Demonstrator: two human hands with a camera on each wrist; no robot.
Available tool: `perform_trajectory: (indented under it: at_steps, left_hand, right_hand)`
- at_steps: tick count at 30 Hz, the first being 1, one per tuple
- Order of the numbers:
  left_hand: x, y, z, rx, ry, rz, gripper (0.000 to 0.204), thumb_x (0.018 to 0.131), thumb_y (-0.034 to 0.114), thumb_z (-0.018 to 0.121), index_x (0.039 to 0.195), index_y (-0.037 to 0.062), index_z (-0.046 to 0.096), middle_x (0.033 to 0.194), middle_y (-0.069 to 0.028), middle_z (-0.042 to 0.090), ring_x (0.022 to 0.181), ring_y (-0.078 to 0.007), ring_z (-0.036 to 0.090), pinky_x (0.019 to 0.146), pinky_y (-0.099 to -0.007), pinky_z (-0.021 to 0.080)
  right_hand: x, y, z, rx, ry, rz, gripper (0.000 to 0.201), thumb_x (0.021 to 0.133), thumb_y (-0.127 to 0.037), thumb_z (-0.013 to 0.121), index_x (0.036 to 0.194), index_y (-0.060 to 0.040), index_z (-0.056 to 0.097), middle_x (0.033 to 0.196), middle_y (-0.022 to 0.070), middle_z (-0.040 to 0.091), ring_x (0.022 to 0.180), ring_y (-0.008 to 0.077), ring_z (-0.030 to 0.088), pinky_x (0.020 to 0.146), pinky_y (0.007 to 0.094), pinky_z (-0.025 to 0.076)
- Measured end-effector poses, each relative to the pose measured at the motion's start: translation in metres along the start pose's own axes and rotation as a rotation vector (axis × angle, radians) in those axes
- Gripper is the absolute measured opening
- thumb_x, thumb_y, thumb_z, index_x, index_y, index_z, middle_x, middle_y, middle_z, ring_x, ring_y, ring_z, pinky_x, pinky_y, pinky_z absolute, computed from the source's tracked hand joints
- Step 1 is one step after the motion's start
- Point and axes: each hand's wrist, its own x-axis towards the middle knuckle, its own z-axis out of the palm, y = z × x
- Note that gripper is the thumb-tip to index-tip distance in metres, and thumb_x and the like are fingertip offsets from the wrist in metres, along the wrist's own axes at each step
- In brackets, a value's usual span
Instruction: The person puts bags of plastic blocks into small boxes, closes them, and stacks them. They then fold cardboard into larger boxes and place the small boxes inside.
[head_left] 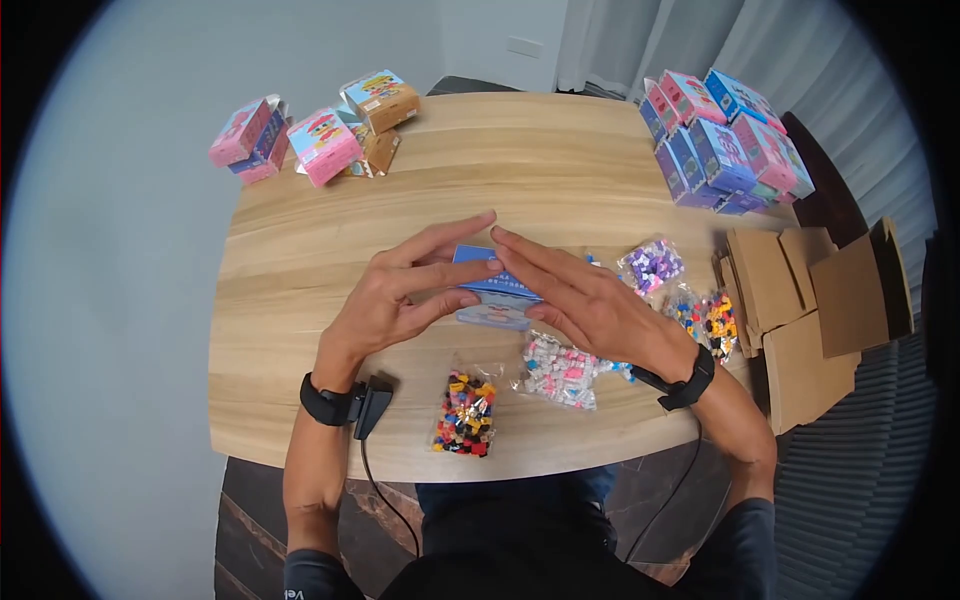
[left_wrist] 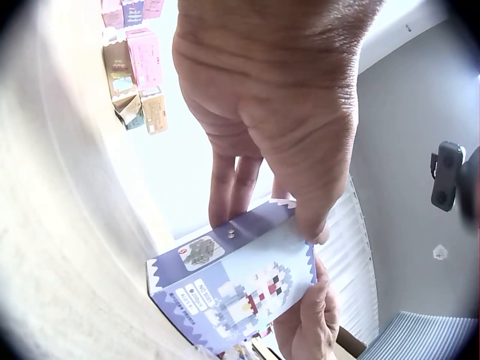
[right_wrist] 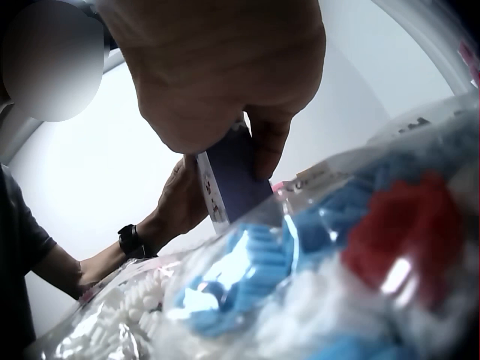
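Two hands meet over the middle of the wooden surface (head_left: 300,250) in the head view, holding a small blue box (head_left: 490,300) between them. The left hand (head_left: 400,295) has its thumb under the near edge and its fingers (head_left: 450,240) stretched long over the top; the right hand (head_left: 590,305) mirrors it, with fingers (head_left: 530,255) laid across the box from the other side. The box's long axis runs from one palm to the other, and its printed face tilts toward the person. Just below the right hand's fingers lies a bag of white and pink bricks (head_left: 560,372); below the left thumb lies a bag of mixed dark bricks (head_left: 466,412). Beyond the right fingertips sits a purple brick bag (head_left: 652,265).

From the left wrist, the left hand (left_wrist: 277,112) pinches the blue box (left_wrist: 232,289) by its upper edge, thumb on the pixel-figure face and fingers behind. The right hand (left_wrist: 311,319) holds the lower corner.

From the right wrist, the right hand (right_wrist: 217,67) pinches the blue box (right_wrist: 232,180) edge-on, with a bag of bricks (right_wrist: 300,285) blurred close beneath.
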Motion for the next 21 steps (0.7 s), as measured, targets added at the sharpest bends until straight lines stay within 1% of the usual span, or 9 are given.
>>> perform_trajectory:
  at_steps: [6, 8, 9, 10, 11, 14, 16, 19, 21]
  left_hand:
    - [0.003, -0.001, -0.002, 0.059, -0.093, 0.015, 0.035, 0.083, 0.004, 0.077, 0.118, 0.0077, 0.078, 0.146, -0.0169, 0.061, 0.12, -0.0315, 0.067, 0.095, -0.0382, 0.056]
    - [0.001, -0.015, 0.005, -0.005, 0.086, -0.018, 0.032, 0.092, 0.009, 0.076, 0.124, 0.0051, 0.075, 0.136, -0.0137, 0.066, 0.103, -0.0198, 0.071, 0.079, -0.0298, 0.057]
    - [0.0, -0.017, 0.011, -0.011, 0.081, -0.001, 0.032, 0.092, 0.009, 0.076, 0.124, 0.0051, 0.075, 0.136, -0.0137, 0.066, 0.103, -0.0198, 0.071, 0.079, -0.0298, 0.057]
    - [-0.001, -0.017, 0.015, -0.097, 0.293, -0.179, 0.029, 0.095, 0.01, 0.074, 0.123, 0.0028, 0.075, 0.131, -0.0112, 0.067, 0.097, -0.0141, 0.068, 0.075, -0.0257, 0.054]
    - [-0.001, -0.016, 0.016, -0.183, 0.503, -0.359, 0.027, 0.098, 0.01, 0.073, 0.123, 0.0006, 0.074, 0.125, -0.0087, 0.068, 0.091, -0.0084, 0.064, 0.072, -0.0217, 0.051]
    - [0.006, 0.001, 0.03, -0.081, 0.658, -0.376, 0.024, 0.101, 0.012, 0.069, 0.122, 0.0007, 0.075, 0.118, -0.0035, 0.069, 0.084, -0.0038, 0.057, 0.067, -0.0174, 0.043]
    - [0.002, -0.003, 0.036, -0.146, 0.618, -0.414, 0.026, 0.103, 0.011, 0.066, 0.126, 0.0006, 0.072, 0.124, -0.0067, 0.066, 0.092, -0.0075, 0.062, 0.073, -0.0199, 0.051]
    - [0.002, -0.001, 0.037, -0.442, 0.432, -0.361, 0.039, 0.108, 0.019, 0.057, 0.143, 0.0011, 0.058, 0.147, -0.0158, 0.05, 0.115, -0.0203, 0.065, 0.093, -0.0366, 0.061]
    - [0.003, -0.005, 0.037, -0.509, 0.474, -0.31, 0.041, 0.109, 0.021, 0.055, 0.145, 0.001, 0.056, 0.149, -0.0163, 0.048, 0.117, -0.0224, 0.066, 0.094, -0.0367, 0.061]
  right_hand:
    - [-0.007, 0.003, 0.004, 0.017, 0.027, 0.06, 0.066, 0.091, -0.003, 0.072, 0.153, -0.0093, 0.048, 0.16, 0.0165, 0.041, 0.128, 0.039, 0.06, 0.101, 0.0441, 0.057]
    - [-0.004, 0.002, 0.007, 0.028, 0.025, 0.097, 0.069, 0.09, -0.003, 0.072, 0.154, -0.0095, 0.046, 0.163, 0.0183, 0.038, 0.132, 0.0414, 0.057, 0.102, 0.0444, 0.056]
    - [0.001, 0.0, 0.011, -0.006, 0.164, 0.158, 0.07, 0.09, -0.01, 0.075, 0.154, -0.0083, 0.046, 0.163, 0.0205, 0.036, 0.133, 0.0415, 0.056, 0.101, 0.0448, 0.055]
    - [0.006, -0.002, 0.015, -0.036, 0.308, 0.214, 0.071, 0.09, -0.017, 0.077, 0.153, -0.0071, 0.046, 0.163, 0.0226, 0.034, 0.135, 0.0415, 0.054, 0.1, 0.0451, 0.054]
    - [0.013, -0.011, 0.015, -0.047, 0.32, 0.212, 0.071, 0.09, -0.017, 0.077, 0.153, -0.0071, 0.046, 0.163, 0.0226, 0.034, 0.135, 0.0415, 0.054, 0.1, 0.0451, 0.054]
    - [0.028, -0.033, 0.018, -0.436, 0.222, 0.162, 0.08, 0.085, -0.031, 0.081, 0.153, -0.0047, 0.046, 0.162, 0.0263, 0.033, 0.136, 0.042, 0.05, 0.1, 0.0465, 0.05]
    - [0.033, -0.033, 0.028, -0.516, 0.113, 0.217, 0.087, 0.081, -0.035, 0.082, 0.153, -0.0025, 0.045, 0.161, 0.0278, 0.034, 0.136, 0.0423, 0.047, 0.1, 0.0478, 0.046]
    - [0.035, -0.015, 0.02, -0.467, 0.197, 0.2, 0.085, 0.08, -0.028, 0.082, 0.151, 0.0002, 0.045, 0.159, 0.03, 0.035, 0.129, 0.0446, 0.051, 0.1, 0.0497, 0.047]
    - [0.04, 0.012, -0.003, -0.407, 0.325, 0.191, 0.078, 0.084, -0.025, 0.078, 0.151, 0.0001, 0.046, 0.154, 0.0311, 0.04, 0.127, 0.0472, 0.054, 0.106, 0.0524, 0.046]
